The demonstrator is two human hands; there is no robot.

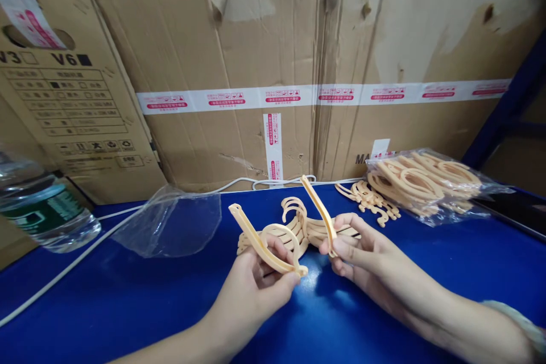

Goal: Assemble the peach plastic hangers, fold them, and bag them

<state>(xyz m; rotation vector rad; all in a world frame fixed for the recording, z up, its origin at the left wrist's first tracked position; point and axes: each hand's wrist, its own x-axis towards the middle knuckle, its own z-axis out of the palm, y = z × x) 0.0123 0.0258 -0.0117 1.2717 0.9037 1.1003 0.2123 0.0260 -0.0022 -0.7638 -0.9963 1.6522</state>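
Above blue table [128,301], left fingers [282,285] tight on one beige strip [251,234], right fingers [346,249] on another; loose pile [299,220] just behind

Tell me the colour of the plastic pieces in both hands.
Pale peach-beige, both left piece and right piece; head view shows it.

This looks like a small packing workshop or stockroom. Large, worn cardboard cartons [239,40] stand as a wall right behind the bench [128,296], sealed with white tape [298,95] printed in red. The carton at the left bears a printed label [63,102] with tick boxes. The bench has a plain blue top. On it lie many identical beige plastic hangers [298,224] in loose heaps, more of them in a full plastic bag [426,182], and an empty plastic bag [170,222]. A blue rack post [512,96] rises at the right.
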